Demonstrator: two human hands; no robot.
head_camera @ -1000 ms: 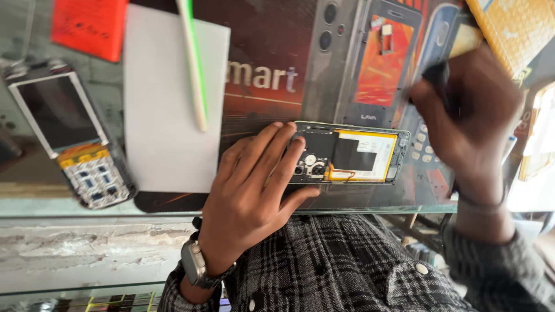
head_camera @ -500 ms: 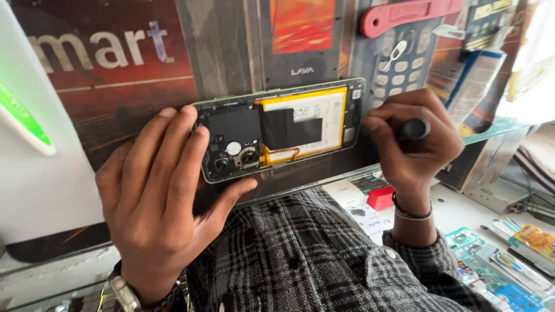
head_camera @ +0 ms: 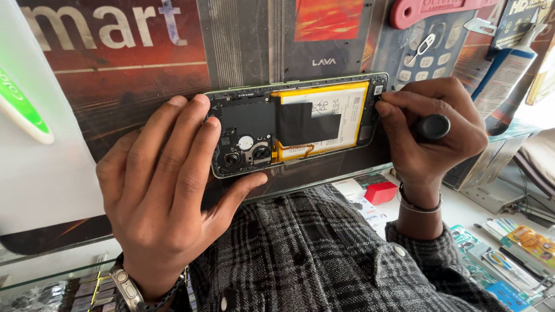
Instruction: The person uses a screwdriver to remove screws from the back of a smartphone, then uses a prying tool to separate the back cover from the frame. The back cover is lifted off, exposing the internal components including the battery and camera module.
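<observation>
A slim smartphone with its back cover off (head_camera: 295, 124) lay flat on a dark printed mat that covered the surface (head_camera: 243, 52), its long side running left to right. Inside it showed a white and yellow battery (head_camera: 341, 110) with a strip of black tape (head_camera: 300, 123) across it, and black shielding with camera lenses at the left end.

The left hand (head_camera: 167, 190) was spread wide open and pressed flat on the phone's left end, fingers over the top corner and thumb under the lower edge; it gripped nothing, only pinned the phone down. It hid the phone's left edge. A wristwatch with a metal band (head_camera: 124, 286) sat on that wrist, partly cut off by the bottom of the view.

The right hand (head_camera: 430, 136) was curled closed around a black round-topped tool handle (head_camera: 432, 126). The fingertips met the phone's right edge, and they covered the tool's tip, so what kind of tip it had could not be made out. A thin bracelet (head_camera: 419, 205) circled that wrist.

A red plastic opening tool (head_camera: 428, 11) lay at the top right, cut off by the frame. A white curved object with a green stripe (head_camera: 23, 110) filled the left edge, only partly seen. Below the surface's edge lay a small red box (head_camera: 381, 192) and blurred coloured packets (head_camera: 520, 242).
</observation>
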